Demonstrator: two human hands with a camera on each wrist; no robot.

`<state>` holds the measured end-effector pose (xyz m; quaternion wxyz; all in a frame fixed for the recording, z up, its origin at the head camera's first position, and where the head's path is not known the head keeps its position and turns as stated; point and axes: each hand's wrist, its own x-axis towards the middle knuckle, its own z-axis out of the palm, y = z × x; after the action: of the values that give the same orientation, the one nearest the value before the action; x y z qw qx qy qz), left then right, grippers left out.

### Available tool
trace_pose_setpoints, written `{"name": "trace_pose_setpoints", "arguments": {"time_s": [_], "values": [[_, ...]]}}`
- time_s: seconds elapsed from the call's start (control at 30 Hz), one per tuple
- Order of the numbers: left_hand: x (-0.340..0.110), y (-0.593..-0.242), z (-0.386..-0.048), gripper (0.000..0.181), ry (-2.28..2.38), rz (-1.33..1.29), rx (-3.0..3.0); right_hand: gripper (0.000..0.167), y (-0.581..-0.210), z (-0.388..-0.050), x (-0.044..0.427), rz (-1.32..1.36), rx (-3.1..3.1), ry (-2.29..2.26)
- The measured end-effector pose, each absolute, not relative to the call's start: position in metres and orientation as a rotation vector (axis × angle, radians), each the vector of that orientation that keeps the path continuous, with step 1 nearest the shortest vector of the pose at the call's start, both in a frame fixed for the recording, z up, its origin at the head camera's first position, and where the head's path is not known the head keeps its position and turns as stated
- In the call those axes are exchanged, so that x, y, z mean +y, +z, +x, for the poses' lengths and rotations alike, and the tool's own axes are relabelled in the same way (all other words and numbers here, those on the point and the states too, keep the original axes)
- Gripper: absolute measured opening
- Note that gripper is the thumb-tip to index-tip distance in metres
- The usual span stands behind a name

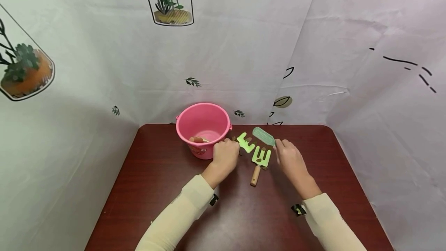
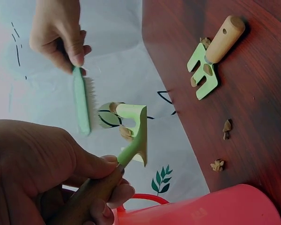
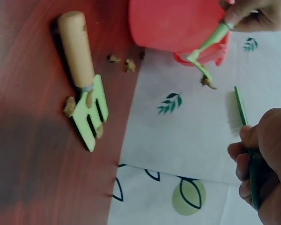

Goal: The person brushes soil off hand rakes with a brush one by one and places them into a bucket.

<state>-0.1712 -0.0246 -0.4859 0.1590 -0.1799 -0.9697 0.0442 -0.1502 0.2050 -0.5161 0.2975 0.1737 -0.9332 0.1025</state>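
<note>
Table: pink bucket nr far edge. L hand closed round wooden hdl of green claw rake, just beside bucket; R hand curled round green brush hdl, bristles facing rake. Green fork lies btwn hands, w/ brown bits on & beside it.

- The left arm, in a cream sleeve, rises from the bottom edge of the head view, slanting up and right.
- The left hand is just below the centre, its fingers curled in a grip, the thumb pressing from above.
- The right arm, likewise sleeved, slants up and left from the lower right.
- The right hand is right of centre, its fingers likewise curled in a grip.
</note>
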Motion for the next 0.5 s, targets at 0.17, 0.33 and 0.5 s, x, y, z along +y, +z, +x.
{"name": "trace_pose_setpoints", "arguments": {"time_s": [0.17, 0.33, 0.5], "values": [[-0.025, -0.486, -0.170, 0.010, 0.102, -0.513, -2.754, 0.025, -0.508, -0.149, 0.202, 0.473, -2.482, 0.321], [-0.023, -0.485, -0.170, 0.009, 0.102, -0.506, -2.748, 0.024, -0.511, -0.145, 0.190, 0.550, -2.494, 0.293], [-0.021, -0.484, -0.170, 0.008, 0.100, -0.498, -2.755, 0.017, -0.521, -0.145, 0.179, 0.597, -2.506, 0.226]]}}
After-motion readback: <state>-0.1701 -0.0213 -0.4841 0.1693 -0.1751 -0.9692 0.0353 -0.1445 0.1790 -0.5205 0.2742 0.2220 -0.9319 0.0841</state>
